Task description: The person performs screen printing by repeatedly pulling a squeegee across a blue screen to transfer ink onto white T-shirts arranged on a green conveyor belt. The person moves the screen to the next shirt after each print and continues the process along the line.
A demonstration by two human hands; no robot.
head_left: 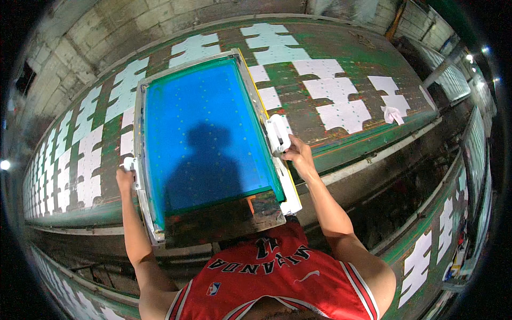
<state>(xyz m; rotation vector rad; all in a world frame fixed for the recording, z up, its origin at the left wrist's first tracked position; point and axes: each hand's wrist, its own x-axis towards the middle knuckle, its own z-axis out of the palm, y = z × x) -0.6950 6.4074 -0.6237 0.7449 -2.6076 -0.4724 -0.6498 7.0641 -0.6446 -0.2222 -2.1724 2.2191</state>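
Large blue-mesh screen-printing frame w/ pale metal rim (205, 133) lies flat on the long green-stained print table (341, 58), over a row of white cut fabric pieces (341, 106). Left hand (126, 173) is wrapped round the white handle at the frame's left rim; right hand (298, 154) is curled on the white handle (278, 133) at its right rim. Risks, as I judge: uneven lift tilts frame & smears wet ink; frame shifted off register gives a misaligned print; orange ink near frame's near edge could drip.

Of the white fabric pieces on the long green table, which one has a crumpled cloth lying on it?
The rightmost white fabric piece: the crumpled cloth rests on its near edge.
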